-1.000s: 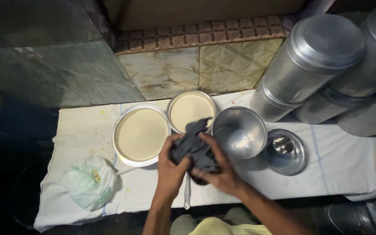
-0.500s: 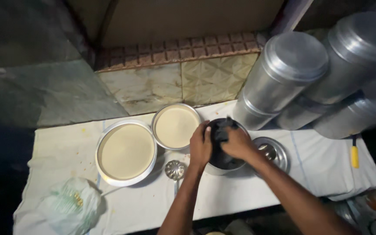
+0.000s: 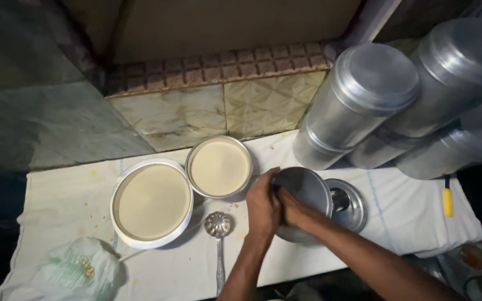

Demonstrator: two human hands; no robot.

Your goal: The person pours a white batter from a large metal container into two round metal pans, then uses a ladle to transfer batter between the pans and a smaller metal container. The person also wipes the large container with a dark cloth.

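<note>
The dark cloth that was bunched in both hands half a second ago, over the mouth of the steel pot (image 3: 303, 196), is hardly to be seen now; both hands have been drawn in to the pot's near left rim and pressed close together there. The pot has been tipped, so that its mouth is turned up and toward the person and its inside wall is shown as a smooth grey oval; its long axis is leaned from the cloth-covered counter (image 3: 414, 217) toward the camera.

The left hand (image 3: 263, 203) is laid against the pot's left rim with the fingers curled closed over the edge. The right hand (image 3: 289, 205) is held just beside it, touching it, with the fingers bent down inside the pot; whether the cloth is gripped there cannot be told.

Just right of the pot, touching it, a steel lid (image 3: 350, 204) is laid. Left of the pot a ladle (image 3: 218, 225) is laid, beyond it a small pan of pale batter (image 3: 219, 166) and a larger pan (image 3: 151, 202).
</note>
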